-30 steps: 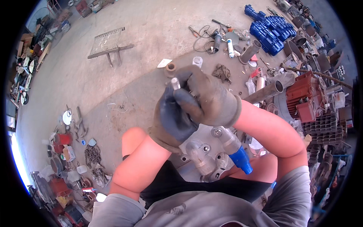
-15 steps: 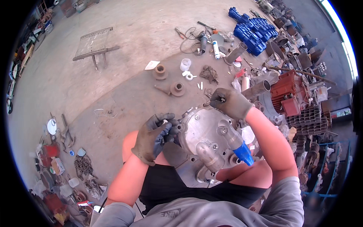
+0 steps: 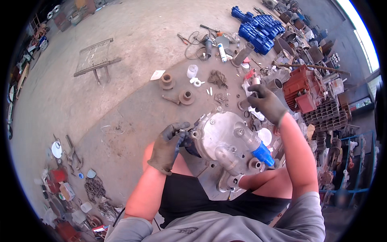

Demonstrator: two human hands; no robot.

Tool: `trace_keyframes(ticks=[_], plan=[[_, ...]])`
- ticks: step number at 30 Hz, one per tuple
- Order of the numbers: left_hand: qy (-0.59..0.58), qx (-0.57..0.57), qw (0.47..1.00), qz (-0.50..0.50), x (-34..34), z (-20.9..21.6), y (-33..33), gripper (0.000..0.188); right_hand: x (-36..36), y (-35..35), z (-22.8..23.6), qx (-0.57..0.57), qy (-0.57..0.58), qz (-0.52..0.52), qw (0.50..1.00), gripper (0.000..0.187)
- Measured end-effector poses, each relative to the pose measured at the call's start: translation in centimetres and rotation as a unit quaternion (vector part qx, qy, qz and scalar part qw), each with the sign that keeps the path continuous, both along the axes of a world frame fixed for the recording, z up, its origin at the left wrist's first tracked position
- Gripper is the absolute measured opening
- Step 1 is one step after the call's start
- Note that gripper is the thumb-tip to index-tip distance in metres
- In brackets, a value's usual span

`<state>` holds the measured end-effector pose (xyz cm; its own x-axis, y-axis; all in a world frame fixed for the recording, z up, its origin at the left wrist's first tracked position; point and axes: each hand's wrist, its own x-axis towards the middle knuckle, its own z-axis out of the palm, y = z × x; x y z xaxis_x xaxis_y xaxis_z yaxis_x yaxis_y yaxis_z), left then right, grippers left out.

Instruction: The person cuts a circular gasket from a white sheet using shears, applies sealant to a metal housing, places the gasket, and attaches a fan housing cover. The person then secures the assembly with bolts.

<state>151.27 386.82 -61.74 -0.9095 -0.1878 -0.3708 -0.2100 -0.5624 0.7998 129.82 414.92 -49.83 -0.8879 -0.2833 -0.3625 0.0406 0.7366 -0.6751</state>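
A round grey metal cover [image 3: 215,131] with bolts sits on a machine body between my legs. Two stubby metal pipe elbows rise from it, and a blue plastic piece [image 3: 263,154] caps the right one. My left hand [image 3: 167,147], in a dark work glove, is at the cover's left edge. Its thumb and fingers pinch a small shiny metal piece [image 3: 182,130], too small to name. Off the cover's far right side, my gloved right hand [image 3: 267,104] hovers with fingers apart and nothing visible in them, above small parts on the floor.
Two rusty flanged fittings [image 3: 166,81] lie beyond the cover, near a clear plastic cup [image 3: 192,71] and a dark rag [image 3: 217,78]. An angle grinder [image 3: 208,46] lies farther off. A red motor [image 3: 302,86] and blue castings [image 3: 260,30] crowd the right. Chain [image 3: 94,188] lies left.
My right hand has left the cover's far rim, moved to the right and opened its fingers. My left hand stays at the left edge. The whole view has shifted slightly.
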Motion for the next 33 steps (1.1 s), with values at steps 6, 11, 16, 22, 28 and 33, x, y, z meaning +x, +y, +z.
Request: trace_keyframes(ticks=[6,11,16,22,28,33], plan=[[-0.008,0.018,0.999,0.041,-1.6,0.1,1.6,0.023,1.0,8.7,-0.5,-0.145,-0.143,-0.004,0.979,0.054],[0.003,-0.057,0.994,0.098,-2.5,-0.5,3.7,0.021,2.3,6.8,-0.8,-0.043,-0.082,-0.002,0.996,0.046],[0.069,-0.29,0.953,0.047,-1.0,-0.6,4.5,0.024,2.7,6.0,-1.9,0.027,-0.026,0.065,0.997,0.037],[0.085,-0.435,0.895,-0.039,1.9,-0.6,3.3,0.048,1.4,6.4,-1.3,0.037,0.035,0.222,0.974,0.032],[-0.117,-0.116,0.986,-0.019,6.4,1.7,5.2,0.041,-0.1,6.6,-1.7,0.151,0.018,0.278,0.948,0.038],[-0.099,-0.046,0.993,-0.047,8.2,5.5,9.2,0.039,0.5,6.2,-2.5,0.138,-0.002,0.247,0.959,0.047]])
